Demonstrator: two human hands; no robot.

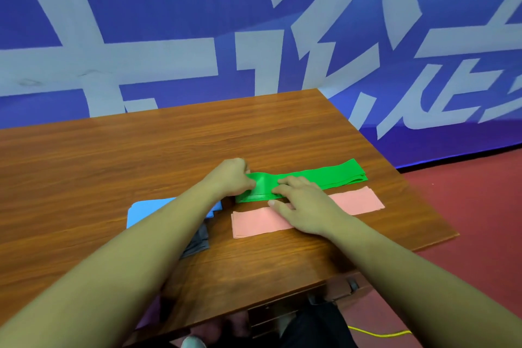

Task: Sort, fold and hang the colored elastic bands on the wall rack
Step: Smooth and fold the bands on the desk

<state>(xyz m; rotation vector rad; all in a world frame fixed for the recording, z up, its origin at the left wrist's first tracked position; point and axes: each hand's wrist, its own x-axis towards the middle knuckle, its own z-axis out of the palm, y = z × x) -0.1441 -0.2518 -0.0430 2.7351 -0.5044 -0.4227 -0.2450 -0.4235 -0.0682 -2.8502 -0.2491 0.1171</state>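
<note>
Folding stage, green band (pixel 319 178): judged mid-fold. No rack in view, so hanging is not yet begun. The next move calls for carrying the pinched end across to the far end, edges matched and crease held flat.
- Wall banner (pixel 169 22): blue with large white characters, behind the table.
- Table (pixel 141 150): wood-grain, carries all bands.
- Floor (pixel 480 220): red, right of the table; yellow cable (pixel 378 334) lies on it.
- Green band: layered strip, far right of the table, just beyond the pink band.
- Pink band (pixel 254 223): flat strip, partly under the right hand.
- Blue band (pixel 144 210): left, partly under the left forearm.
- Grey piece (pixel 199 240): beside the blue band, mostly hidden.
- Right hand (pixel 299 203): fingers straight, pressing the green band flat.
- Left hand (pixel 234 175): curled, pinching the green band's left end.
</note>
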